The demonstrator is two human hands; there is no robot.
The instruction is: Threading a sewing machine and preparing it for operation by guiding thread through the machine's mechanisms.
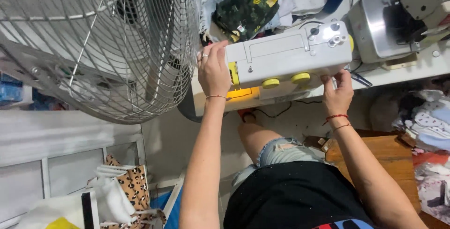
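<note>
A seated person steadies a white sewing machine (pixel 288 58) at the table (pixel 422 67) edge: the left hand (pixel 213 72) clasps its end at nine o'clock, the right hand (pixel 338 91) pinches its lower corner at four o'clock, bracing both sides against tipping.

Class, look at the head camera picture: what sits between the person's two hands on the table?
In the head view, the white sewing machine with yellow knobs spans the stretch between the left hand at one end and the right hand at the other.
</note>
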